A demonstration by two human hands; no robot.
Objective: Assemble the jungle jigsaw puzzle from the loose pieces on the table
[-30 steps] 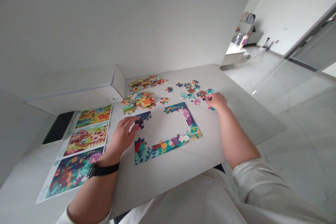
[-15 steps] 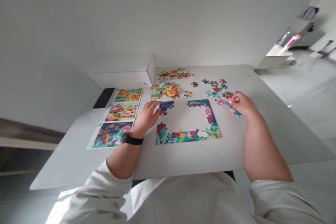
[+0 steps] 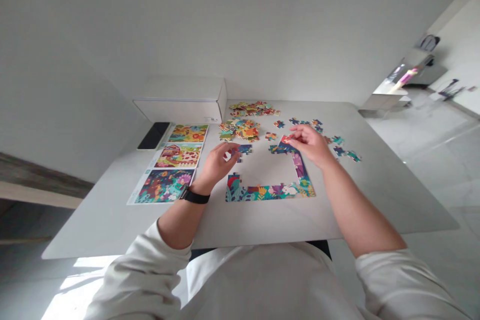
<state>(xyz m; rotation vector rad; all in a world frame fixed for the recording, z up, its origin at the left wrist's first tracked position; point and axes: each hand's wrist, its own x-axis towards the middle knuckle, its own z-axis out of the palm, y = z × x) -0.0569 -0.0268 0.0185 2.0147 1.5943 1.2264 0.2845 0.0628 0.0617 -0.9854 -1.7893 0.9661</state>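
My right hand (image 3: 308, 145) pinches a red and dark-blue puzzle piece (image 3: 286, 140) just above the upper right part of a partly joined puzzle frame (image 3: 275, 191). My left hand (image 3: 219, 164), wearing a black watch, rests at the dark-blue upper left corner section (image 3: 245, 149). Its thumb and index finger are apart at that section's left edge and cover part of it. The joined border runs along the bottom and up the right side, showing leaves, flowers and a white rabbit. White table surface shows inside the border.
Loose pieces (image 3: 338, 151) lie beyond my right hand. Two piles of pieces, a yellow-orange one (image 3: 243, 131) and another (image 3: 255, 108), lie at the back. Picture sheets (image 3: 178, 155), a black phone (image 3: 153, 136) and a white box (image 3: 176, 110) are at left.
My right hand has moved left from the loose pieces to the frame's upper right, carrying the red and dark-blue piece. My left hand's fingers have curled slightly at the corner section.
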